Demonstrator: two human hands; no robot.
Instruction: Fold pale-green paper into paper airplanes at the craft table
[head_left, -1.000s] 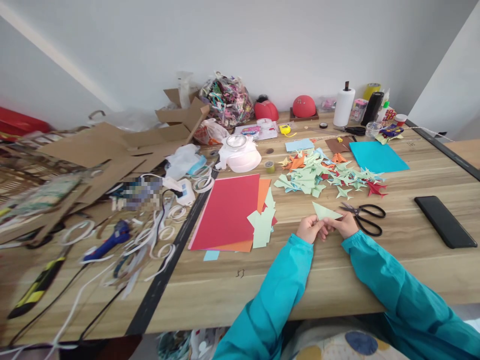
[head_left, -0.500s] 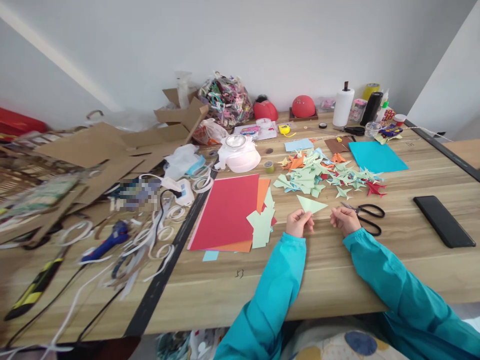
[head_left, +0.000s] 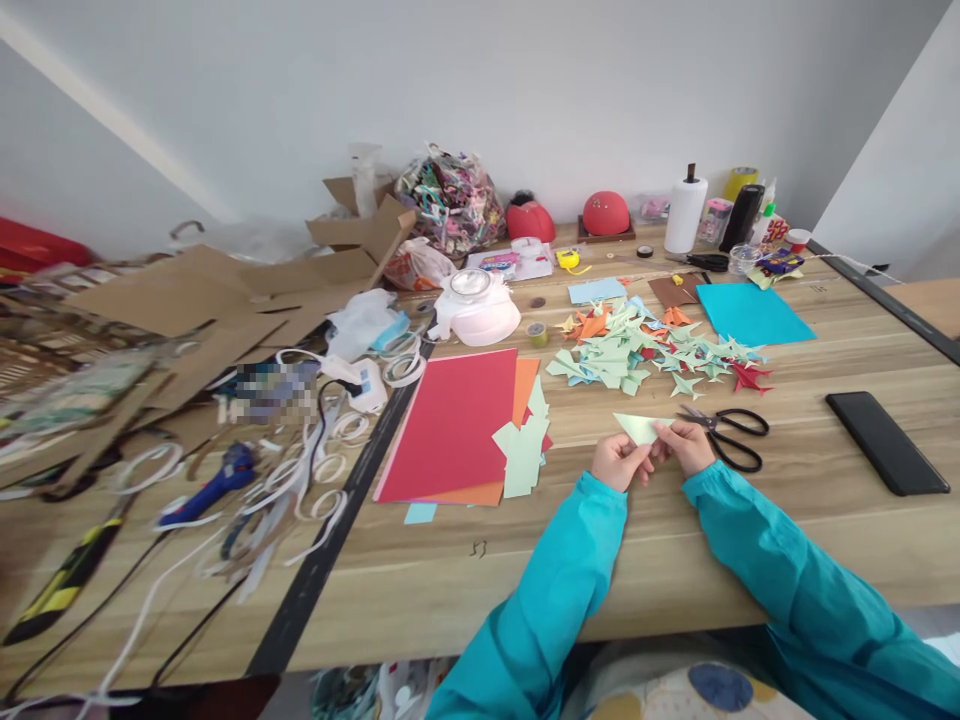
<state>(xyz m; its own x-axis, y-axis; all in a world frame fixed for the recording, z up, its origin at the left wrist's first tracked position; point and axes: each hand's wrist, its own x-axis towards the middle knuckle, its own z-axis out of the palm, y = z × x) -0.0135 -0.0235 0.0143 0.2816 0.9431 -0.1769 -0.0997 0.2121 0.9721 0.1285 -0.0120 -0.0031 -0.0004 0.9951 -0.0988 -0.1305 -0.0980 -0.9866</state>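
Observation:
Between my two hands is a pale green paper triangle [head_left: 641, 428], its long side away from me. My left hand [head_left: 619, 462] pinches its near left part, fingers closed. At its right side, my right hand [head_left: 684, 447] has thumb and fingers closed on the paper. Black-handled scissors [head_left: 731, 437] lie on the wood just right of my right hand. Beyond the hands spreads a heap of folded paper shapes [head_left: 619, 345], mostly pale green, with some orange, red and blue. Left of my hands lie cut pale green paper pieces [head_left: 525, 455].
Red paper sheets [head_left: 454, 425] lie left, over orange ones. A black phone [head_left: 887, 442] lies at the right, a turquoise sheet [head_left: 757, 313] farther back. Across the black strip [head_left: 330, 520] are a blue glue gun [head_left: 214, 488], cables and cardboard [head_left: 195, 290].
The paper triangle has moved right with my left hand. My right hand, apart from it before, now grips its right side, and the two hands are close together.

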